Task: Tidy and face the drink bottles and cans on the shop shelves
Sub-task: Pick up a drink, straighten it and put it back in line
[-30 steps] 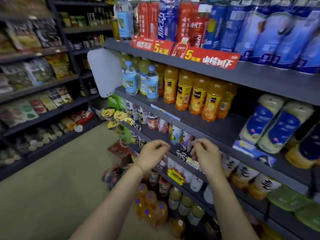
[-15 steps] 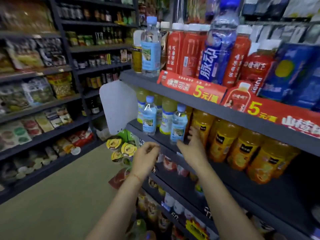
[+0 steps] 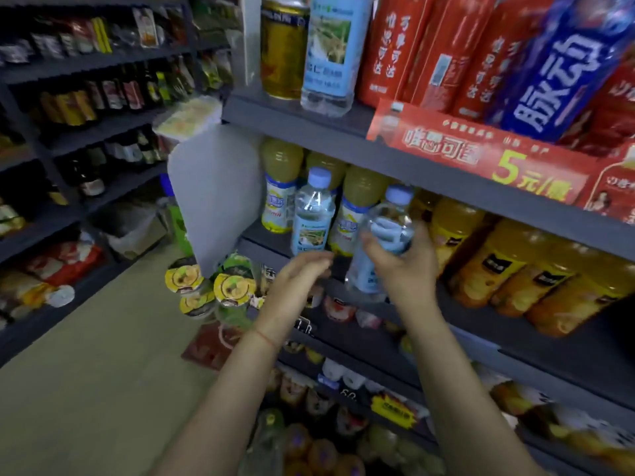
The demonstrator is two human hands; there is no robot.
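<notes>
Now the right hand (image 3: 403,266) grips a tilted water bottle (image 3: 381,242), the left hand (image 3: 302,273) loosely open beside it.

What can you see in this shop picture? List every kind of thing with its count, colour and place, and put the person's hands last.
small water bottles: two, clear with blue caps, front of middle shelf; one stands, the other is tilted in a hand
pale yellow drink bottles: at least three, behind the water bottles
orange juice bottles: several, right of middle shelf
red bottles: several, top shelf
gold can: one, top shelf left
large water bottle: one, beside the can
red price strip: top shelf edge
left hand: open, below the standing bottle
right hand: grips the tilted bottle
</notes>
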